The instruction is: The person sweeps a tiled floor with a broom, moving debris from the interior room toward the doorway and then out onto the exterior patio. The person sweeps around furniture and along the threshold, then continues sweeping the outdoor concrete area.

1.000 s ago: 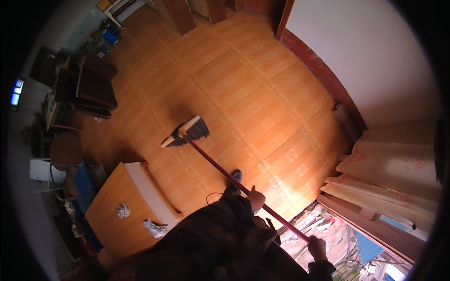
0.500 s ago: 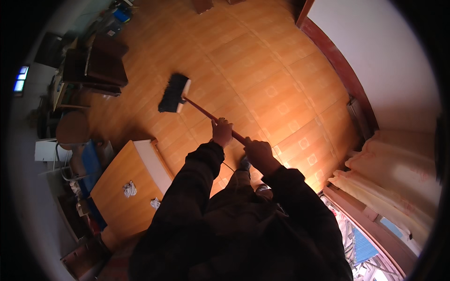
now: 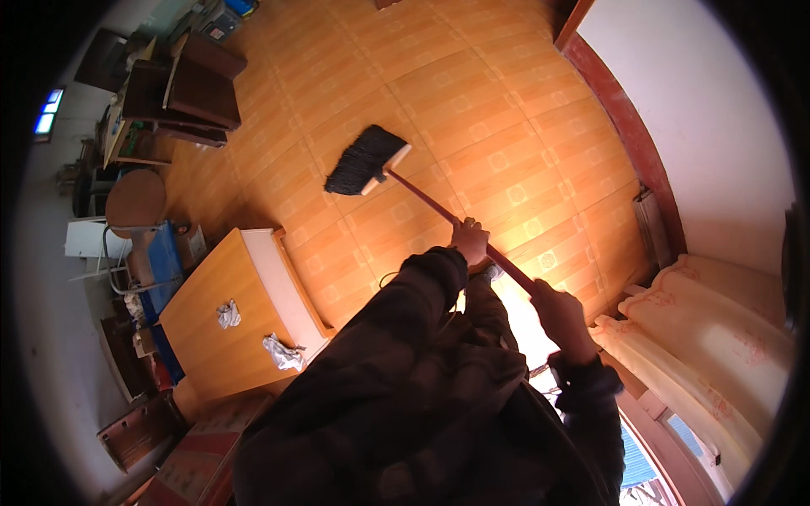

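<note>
A broom with a wide head of black bristles (image 3: 364,160) and a pale wooden block reaches out in front of me, its bristles toward the far left over the tiled floor (image 3: 472,110). Its reddish-brown handle (image 3: 426,198) slants down to the right through both fists. My left hand (image 3: 469,239) is wrapped round the handle's middle. Farther up the stick, close to its near end, my right hand (image 3: 560,315) is closed round it. Whether the bristles touch the floor or hover just over it, I cannot tell.
A wooden table (image 3: 207,329) with crumpled pale wads (image 3: 282,352) stands at my left. Beyond it are a round stool (image 3: 135,198) and dark brown furniture (image 3: 202,84). Curtains (image 3: 700,337) hang at the right, below a white wall (image 3: 709,126) with a dark red baseboard.
The broom head has swung to the right across the floor. Both hands have moved right with the handle, the right one also nearer to me. My view has shifted slightly.
</note>
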Demonstrator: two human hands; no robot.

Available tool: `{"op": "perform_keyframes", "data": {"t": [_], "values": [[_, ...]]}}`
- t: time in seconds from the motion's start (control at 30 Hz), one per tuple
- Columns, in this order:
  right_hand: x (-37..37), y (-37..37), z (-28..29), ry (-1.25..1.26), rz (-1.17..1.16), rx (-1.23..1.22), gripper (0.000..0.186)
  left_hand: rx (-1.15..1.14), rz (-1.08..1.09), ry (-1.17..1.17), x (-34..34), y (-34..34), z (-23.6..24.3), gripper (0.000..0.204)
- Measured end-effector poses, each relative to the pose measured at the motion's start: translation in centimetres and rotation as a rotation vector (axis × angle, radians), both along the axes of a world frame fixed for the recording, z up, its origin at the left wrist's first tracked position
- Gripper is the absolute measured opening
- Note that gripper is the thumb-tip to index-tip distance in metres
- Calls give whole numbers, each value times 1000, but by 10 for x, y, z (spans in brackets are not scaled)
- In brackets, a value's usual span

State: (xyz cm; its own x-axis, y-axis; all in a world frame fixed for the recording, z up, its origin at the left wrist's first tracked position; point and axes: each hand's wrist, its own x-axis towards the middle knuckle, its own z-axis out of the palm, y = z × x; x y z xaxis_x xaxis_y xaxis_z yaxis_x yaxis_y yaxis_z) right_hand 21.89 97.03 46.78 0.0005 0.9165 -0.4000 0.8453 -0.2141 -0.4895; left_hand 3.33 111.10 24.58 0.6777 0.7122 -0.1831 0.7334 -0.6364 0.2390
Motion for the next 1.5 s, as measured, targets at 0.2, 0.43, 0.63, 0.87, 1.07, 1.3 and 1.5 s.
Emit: {"op": "perform_keyframes", "data": {"t": [0.2,0.43,0.63,0.87,1.07,1.3,1.5], "values": [[114,-90,133,13,-170,-127,26,-187,-99,104,98,-42,-22,22],[196,-156,274,-125,-584,-297,30,-475,-721,-198,239,-97,36,35],[236,-188,359,-151,-632,-603,36,-517,-944,-273,302,-81,112,37],[254,-197,341,-244,-389,-263,37,-386,-989,-434,334,8,134,33],[243,-83,239,288,-1252,-165,28,-200,-913,-407,335,156,101,22],[195,134,105,390,-986,56,28,112,-500,-118,282,377,57,14],[138,326,-42,235,-605,233,25,165,-429,-76,236,422,37,16]]}}
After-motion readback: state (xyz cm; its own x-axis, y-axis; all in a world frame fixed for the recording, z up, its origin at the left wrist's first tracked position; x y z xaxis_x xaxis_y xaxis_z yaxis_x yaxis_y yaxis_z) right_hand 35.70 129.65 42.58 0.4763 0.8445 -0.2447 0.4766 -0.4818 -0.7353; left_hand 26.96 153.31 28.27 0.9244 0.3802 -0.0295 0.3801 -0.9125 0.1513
